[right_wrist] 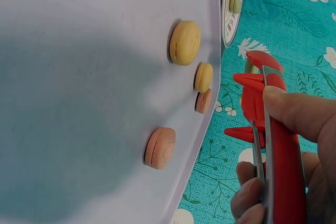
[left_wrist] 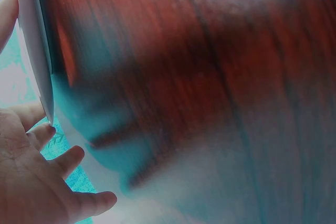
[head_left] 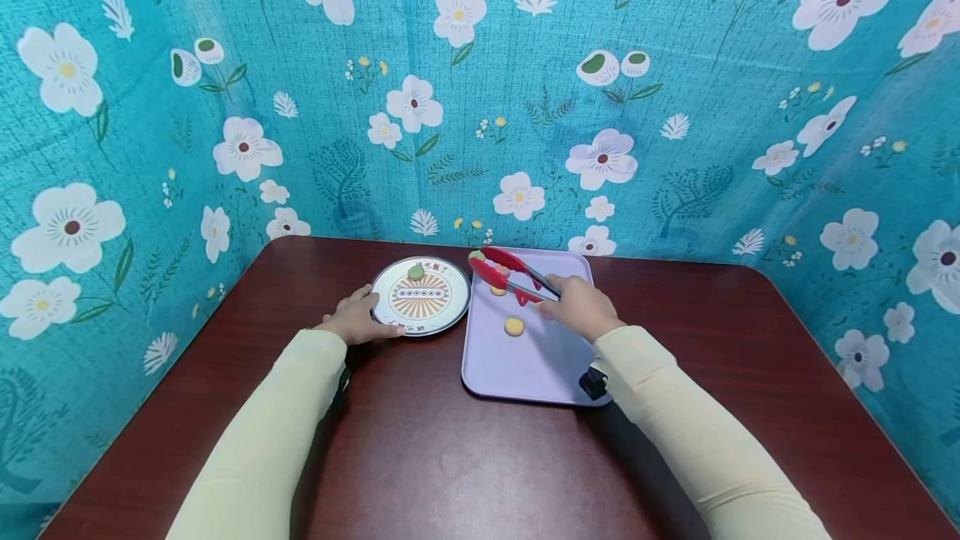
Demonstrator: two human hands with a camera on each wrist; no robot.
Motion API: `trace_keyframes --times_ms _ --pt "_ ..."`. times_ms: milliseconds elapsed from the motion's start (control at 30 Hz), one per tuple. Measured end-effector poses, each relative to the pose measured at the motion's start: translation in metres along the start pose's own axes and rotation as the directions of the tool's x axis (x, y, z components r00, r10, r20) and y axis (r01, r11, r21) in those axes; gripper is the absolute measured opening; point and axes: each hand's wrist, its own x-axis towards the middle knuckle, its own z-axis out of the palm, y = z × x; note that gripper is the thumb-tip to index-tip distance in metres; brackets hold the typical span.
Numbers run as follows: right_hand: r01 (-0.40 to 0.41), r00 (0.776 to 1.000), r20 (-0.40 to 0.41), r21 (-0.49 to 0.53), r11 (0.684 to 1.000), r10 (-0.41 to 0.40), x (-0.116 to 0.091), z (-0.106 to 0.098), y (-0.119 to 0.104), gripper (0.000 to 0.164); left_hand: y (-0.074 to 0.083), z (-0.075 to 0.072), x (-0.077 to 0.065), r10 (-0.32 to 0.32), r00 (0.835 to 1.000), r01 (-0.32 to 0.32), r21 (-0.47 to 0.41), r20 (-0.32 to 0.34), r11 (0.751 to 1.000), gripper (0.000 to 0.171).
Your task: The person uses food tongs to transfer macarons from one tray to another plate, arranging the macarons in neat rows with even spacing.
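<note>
From my end, the right hand point(head_left: 585, 308) gripped red-and-metal tongs point(right_wrist: 286, 182), fingers curled round the arms; ahead of those fingertips a green macaron point(right_wrist: 250, 68) sat between the red heads, apparently pinched. I judged a light, even squeeze best, as the shells might crack, with the tips clear of the round yellow macarons point(right_wrist: 185, 43) and pink macarons point(right_wrist: 160, 148) on the lilac rectangular tray point(head_left: 540, 361) below the fingers. The left hand point(head_left: 352, 320) lay with fingers spread, touching the rim of a round white printed plate point(head_left: 456, 307); another green macaron point(head_left: 416, 272) rested beyond its thumb. A glossy red-brown wood-grained table point(head_left: 450, 457) lay under both hands; past the fingertips hung turquoise floral cloth point(head_left: 465, 127).
</note>
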Motion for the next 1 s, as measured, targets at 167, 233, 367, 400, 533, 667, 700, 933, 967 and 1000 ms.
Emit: trace_keyframes --times_ms 167,233,367,400,533,667,700,933,967,1000 --pt "0.01 1.0 0.0 -0.011 1.0 -0.01 0.001 0.002 -0.003 0.064 -0.001 0.0 0.0 0.003 1.0 -0.003 0.002 0.0 1.0 0.103" --pt "0.01 1.0 -0.002 -0.016 1.0 -0.01 0.001 0.004 -0.004 0.064 -0.001 0.001 0.001 0.004 1.0 -0.004 0.002 -0.001 1.0 0.103" --pt "0.007 1.0 0.002 -0.02 1.0 -0.007 0.002 0.007 -0.006 0.064 -0.002 0.001 0.001 0.003 1.0 -0.003 0.0 0.0 1.0 0.103" --pt "0.009 1.0 0.002 -0.021 1.0 -0.009 0.002 0.007 -0.006 0.064 -0.002 0.001 0.001 0.002 1.0 -0.002 -0.001 0.001 1.0 0.104" --pt "0.028 1.0 -0.003 -0.031 0.999 -0.028 0.002 0.008 -0.009 0.063 -0.003 0.002 0.001 0.0 1.0 0.0 -0.001 0.001 1.0 0.104" --pt "0.037 0.999 -0.002 -0.035 0.999 -0.037 0.002 0.009 -0.01 0.062 -0.003 0.002 0.001 0.0 1.0 0.0 0.0 0.002 1.0 0.103" --pt "0.038 0.999 0.0 -0.034 0.999 -0.038 0.002 0.009 -0.01 0.063 -0.002 0.001 0.001 0.001 1.0 -0.001 0.0 0.003 1.0 0.103" --pt "0.043 0.999 0.013 -0.04 0.998 -0.043 0.004 0.01 -0.013 0.063 -0.002 0.0 0.0 -0.002 1.0 0.002 -0.015 0.0 1.0 0.104" --pt "0.042 0.999 0.014 -0.044 0.998 -0.042 0.004 0.011 -0.013 0.063 -0.001 0.0 0.0 0.0 1.0 0.0 -0.015 -0.001 1.0 0.104" --pt "0.043 0.999 0.017 -0.047 0.998 -0.042 0.005 0.011 -0.014 0.063 -0.001 0.0 0.0 0.001 1.0 -0.001 -0.014 -0.001 1.0 0.104"
